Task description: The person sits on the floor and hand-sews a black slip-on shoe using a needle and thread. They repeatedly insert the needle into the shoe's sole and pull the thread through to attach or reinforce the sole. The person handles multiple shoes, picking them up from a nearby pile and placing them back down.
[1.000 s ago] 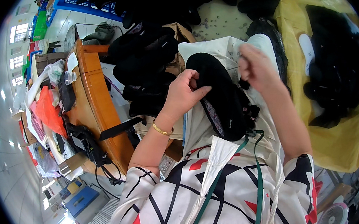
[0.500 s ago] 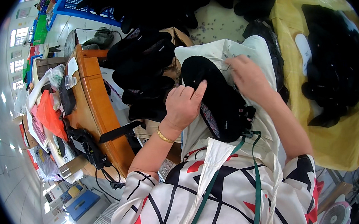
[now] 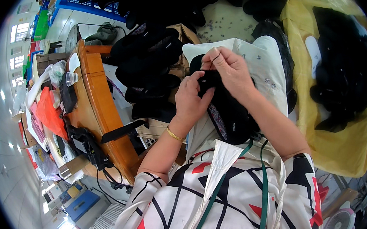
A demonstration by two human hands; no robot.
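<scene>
A black cloth shoe [image 3: 234, 119] with a patterned lining lies across my lap on a white cloth [image 3: 263, 73], its toe pointing away from me. My left hand [image 3: 190, 97] is closed on the toe part, thumb and fingers pinching the black fabric. Just above and right of it, my right hand [image 3: 231, 71] is closed in a pinch at the toe. Whatever its fingertips hold is too small to make out. Both hands cover much of the shoe's upper. Several tiny greyish ornaments dot the white cloth.
More black shoes [image 3: 148, 70] are heaped at the left beside a wooden table edge [image 3: 99, 103]. A yellow cloth-lined container [image 3: 329, 149] holds black pieces at the right. Small ornaments lie on a pale surface [image 3: 226, 24] beyond my lap. A blue crate [image 3: 73, 2] stands far left.
My right hand has come left and down from the white cloth to the shoe's toe, beside my left hand. The left fingers have shifted from pointing on the shoe to pinching it.
</scene>
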